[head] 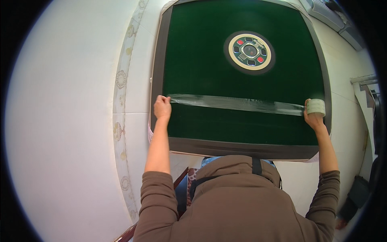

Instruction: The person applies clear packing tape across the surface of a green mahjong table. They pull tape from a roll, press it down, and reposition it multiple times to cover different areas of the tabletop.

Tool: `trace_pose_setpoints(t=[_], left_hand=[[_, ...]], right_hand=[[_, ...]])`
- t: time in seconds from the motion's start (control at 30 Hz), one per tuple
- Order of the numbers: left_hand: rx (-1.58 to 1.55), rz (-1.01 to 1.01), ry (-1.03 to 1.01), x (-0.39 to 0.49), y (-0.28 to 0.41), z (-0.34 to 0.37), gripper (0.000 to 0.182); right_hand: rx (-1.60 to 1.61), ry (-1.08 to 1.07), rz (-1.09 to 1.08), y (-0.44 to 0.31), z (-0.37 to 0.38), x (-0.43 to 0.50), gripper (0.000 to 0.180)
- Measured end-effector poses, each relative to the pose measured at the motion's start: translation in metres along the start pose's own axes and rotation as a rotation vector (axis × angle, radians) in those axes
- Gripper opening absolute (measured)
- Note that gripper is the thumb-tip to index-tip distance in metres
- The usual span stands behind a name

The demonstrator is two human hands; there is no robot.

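A long strip of clear adhesive tape (pixel 229 103) is stretched across the near part of a green-topped mahjong table (pixel 199 57). My left hand (pixel 163 106) pinches the strip's free end near the table's left edge. At the right edge, my right hand (pixel 313 115) holds the roll of clear tape (pixel 316 106), from which the strip runs. Whether the strip touches the felt along its length, I cannot tell. Farther back on the felt sits the round control panel (pixel 250 52), with red and dark buttons.
A dark border (pixel 242 147) frames the felt, and my body is close to its near side. A pale wall (pixel 66 115) with a patterned strip stands at the left. Part of a chair (pixel 181 193) shows below the table, and a grey sofa (pixel 326 15) is at the upper right.
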State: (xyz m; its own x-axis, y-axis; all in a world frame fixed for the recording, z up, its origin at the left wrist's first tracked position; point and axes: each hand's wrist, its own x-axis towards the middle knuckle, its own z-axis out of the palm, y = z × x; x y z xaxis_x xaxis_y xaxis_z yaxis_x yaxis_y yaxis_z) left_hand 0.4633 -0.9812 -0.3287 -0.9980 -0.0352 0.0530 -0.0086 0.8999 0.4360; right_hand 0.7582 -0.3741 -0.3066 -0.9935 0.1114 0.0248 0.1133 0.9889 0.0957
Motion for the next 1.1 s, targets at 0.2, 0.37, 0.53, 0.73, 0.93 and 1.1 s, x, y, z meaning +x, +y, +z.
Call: trace_pose_setpoints(t=[0.2,0.37,0.53,0.73,0.93,1.1], left_hand=[[-0.155,0.183,0.250,0.019,0.058,-0.083,0.025],[-0.168,0.230,0.192,0.048,0.087,-0.086,0.025],[-0.024,0.180,0.081,0.047,0.093,-0.048,0.024],[0.112,0.059,-0.024,0.025,0.070,0.007,0.021],[0.277,0.239,0.233,0.010,0.091,0.033,0.038],[-0.219,0.831,-0.032,-0.050,0.195,0.055,0.035]], right_hand=[[0.029,0.108,0.065,0.023,-0.036,0.004,0.026],[0.075,0.423,0.001,0.052,-0.065,0.026,0.016],[0.086,0.281,0.082,0.055,-0.057,0.042,0.014],[-0.017,0.203,0.099,0.040,-0.014,0.048,0.017],[-0.036,0.089,0.184,0.034,0.034,0.043,0.044],[0.130,0.090,0.254,0.016,0.014,0.054,0.031]])
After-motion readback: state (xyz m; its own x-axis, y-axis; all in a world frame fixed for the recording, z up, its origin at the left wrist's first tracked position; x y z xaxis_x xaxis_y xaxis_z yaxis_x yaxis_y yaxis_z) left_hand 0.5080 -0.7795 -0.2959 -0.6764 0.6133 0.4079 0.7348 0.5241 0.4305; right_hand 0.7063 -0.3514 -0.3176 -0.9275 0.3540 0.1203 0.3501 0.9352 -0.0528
